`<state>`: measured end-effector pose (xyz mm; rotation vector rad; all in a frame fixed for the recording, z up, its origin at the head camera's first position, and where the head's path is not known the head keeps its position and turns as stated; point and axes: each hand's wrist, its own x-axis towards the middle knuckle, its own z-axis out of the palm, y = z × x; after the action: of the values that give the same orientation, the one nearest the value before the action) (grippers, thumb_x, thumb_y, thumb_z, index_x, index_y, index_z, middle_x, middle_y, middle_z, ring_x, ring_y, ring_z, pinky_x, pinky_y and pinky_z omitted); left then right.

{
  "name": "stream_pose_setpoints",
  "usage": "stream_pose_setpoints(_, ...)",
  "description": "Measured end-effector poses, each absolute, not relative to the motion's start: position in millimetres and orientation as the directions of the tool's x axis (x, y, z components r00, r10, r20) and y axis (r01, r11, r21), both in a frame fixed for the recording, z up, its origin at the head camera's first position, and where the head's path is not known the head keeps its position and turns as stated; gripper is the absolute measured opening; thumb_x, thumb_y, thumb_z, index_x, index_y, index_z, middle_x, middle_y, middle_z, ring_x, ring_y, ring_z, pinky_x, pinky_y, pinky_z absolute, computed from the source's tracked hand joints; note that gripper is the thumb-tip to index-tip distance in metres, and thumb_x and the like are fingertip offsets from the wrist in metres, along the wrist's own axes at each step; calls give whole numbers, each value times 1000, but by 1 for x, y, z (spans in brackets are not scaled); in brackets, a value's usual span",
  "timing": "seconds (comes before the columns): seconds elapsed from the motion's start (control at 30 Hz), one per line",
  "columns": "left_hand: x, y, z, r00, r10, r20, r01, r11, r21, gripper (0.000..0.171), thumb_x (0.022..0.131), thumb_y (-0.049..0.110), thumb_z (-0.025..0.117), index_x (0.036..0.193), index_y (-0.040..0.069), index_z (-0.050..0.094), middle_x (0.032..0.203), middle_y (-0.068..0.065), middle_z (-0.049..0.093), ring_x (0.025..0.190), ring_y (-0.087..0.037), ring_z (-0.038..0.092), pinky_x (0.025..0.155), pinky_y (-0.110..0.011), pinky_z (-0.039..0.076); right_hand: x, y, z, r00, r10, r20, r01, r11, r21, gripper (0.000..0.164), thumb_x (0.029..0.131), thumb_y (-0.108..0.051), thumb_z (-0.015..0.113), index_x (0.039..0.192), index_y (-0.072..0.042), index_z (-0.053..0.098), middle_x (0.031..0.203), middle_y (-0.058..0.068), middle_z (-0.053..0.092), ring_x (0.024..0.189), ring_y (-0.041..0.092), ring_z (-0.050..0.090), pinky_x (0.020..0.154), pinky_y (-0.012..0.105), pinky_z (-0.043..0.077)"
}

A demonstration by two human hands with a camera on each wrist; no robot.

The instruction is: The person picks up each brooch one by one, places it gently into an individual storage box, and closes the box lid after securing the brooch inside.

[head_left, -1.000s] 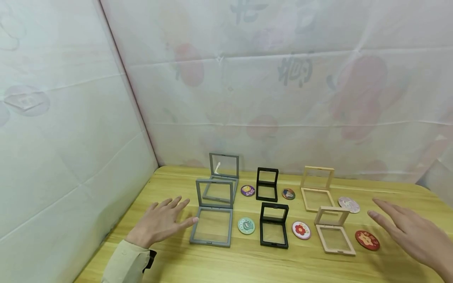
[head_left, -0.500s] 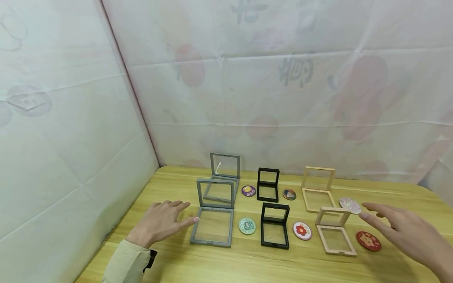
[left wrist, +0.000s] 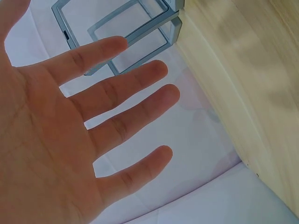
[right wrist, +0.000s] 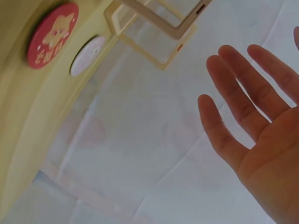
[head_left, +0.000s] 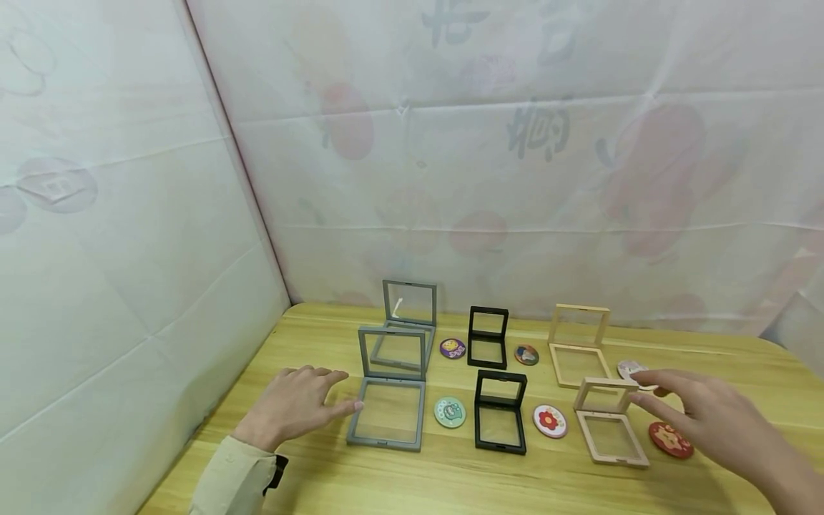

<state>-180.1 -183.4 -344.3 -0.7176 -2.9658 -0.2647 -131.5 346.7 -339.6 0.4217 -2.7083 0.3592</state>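
Note:
My left hand [head_left: 292, 404], fingers spread, hovers beside the front grey display frame [head_left: 386, 411], its thumb tip at the frame's left edge. On the right, my right hand [head_left: 714, 418] hangs over the table with fingers slightly bent and holds nothing. Its fingertips overlap the pale pink badge [head_left: 629, 369] and come close to the raised lid of the front beige frame [head_left: 611, 436]. Below that hand lies a red badge [head_left: 671, 439] with a star-shaped figure, also seen beside the pink one in the right wrist view. Every frame stands with its lid raised.
Behind stand another grey frame [head_left: 409, 300], a small black frame [head_left: 487, 350] and a yellowish frame [head_left: 579, 365]. A second black frame [head_left: 499, 429] sits in front. Between them lie purple [head_left: 453, 348], dark multicoloured [head_left: 526, 355], green [head_left: 449, 412] and red-flower [head_left: 550, 420] badges. White cloth [head_left: 476, 179] hangs behind.
My right hand has moved left, from beyond the red badge to the beige frame's lid, now partly covering the pink badge. My left hand has barely moved.

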Motion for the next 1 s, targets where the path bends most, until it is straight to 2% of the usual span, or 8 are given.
stream_pose_setpoints(0.07,-180,-183,-345,-885,450,118,464,873,152,68,94,65,57,126,7,70,117,-18,71,107,-40,67,90,-60,51,-134,343,-342,-848,-278,451,-388,906,-171,27,87,-24,81,111,-13,76,97,4,74,56,-3,31,54,27,36)
stream_pose_setpoints(0.17,-181,-182,-345,-882,456,121,471,868,161,65,93,62,61,125,7,71,119,-17,71,110,-40,66,91,-63,49,-138,337,-345,-781,-341,522,-470,872,-133,27,79,-19,86,104,-14,77,88,-7,73,56,-5,31,55,25,35)
stream_pose_setpoints(0.33,-181,-182,-346,-875,468,123,483,861,161,58,91,55,68,124,7,71,121,-17,70,110,-41,65,92,-65,47,-146,325,-347,-705,-403,583,-542,836,-78,26,74,-18,88,98,-20,77,81,-28,60,67,-2,54,56,27,42)
stream_pose_setpoints(0.4,-181,-182,-346,-871,477,122,491,856,162,56,91,52,70,123,6,71,120,-16,71,108,-40,66,91,-65,48,-148,319,-347,-685,-423,593,-568,820,-71,25,75,-18,88,97,-21,77,82,-29,59,74,0,60,57,27,45)
stream_pose_setpoints(0.6,-182,-182,-348,-854,504,131,520,841,152,51,90,46,74,120,5,73,116,-15,72,103,-37,69,87,-64,51,-151,303,-344,-655,-467,594,-627,775,-83,29,73,-12,88,98,-22,76,88,-19,65,74,-3,56,55,24,47)
stream_pose_setpoints(0.73,-183,-181,-349,-844,520,135,535,832,144,50,90,45,75,120,5,73,115,-15,73,102,-37,69,86,-63,52,-151,294,-344,-653,-467,596,-629,773,-83,31,72,-13,88,98,-25,76,90,-20,67,76,-2,57,58,25,46)
stream_pose_setpoints(0.87,-183,-181,-350,-840,528,127,542,828,146,49,89,43,75,119,4,73,115,-15,73,101,-36,70,86,-62,52,-154,288,-347,-623,-493,607,-645,763,-43,30,71,-14,88,97,-24,77,88,-24,67,74,-3,57,64,31,44)
stream_pose_setpoints(1.0,-183,-179,-352,-838,534,114,546,824,148,49,89,43,76,119,5,72,116,-15,72,102,-37,70,86,-62,52,-156,282,-351,-620,-507,599,-671,738,-70,27,72,-12,88,96,-19,77,87,-15,71,73,-2,58,61,28,45)
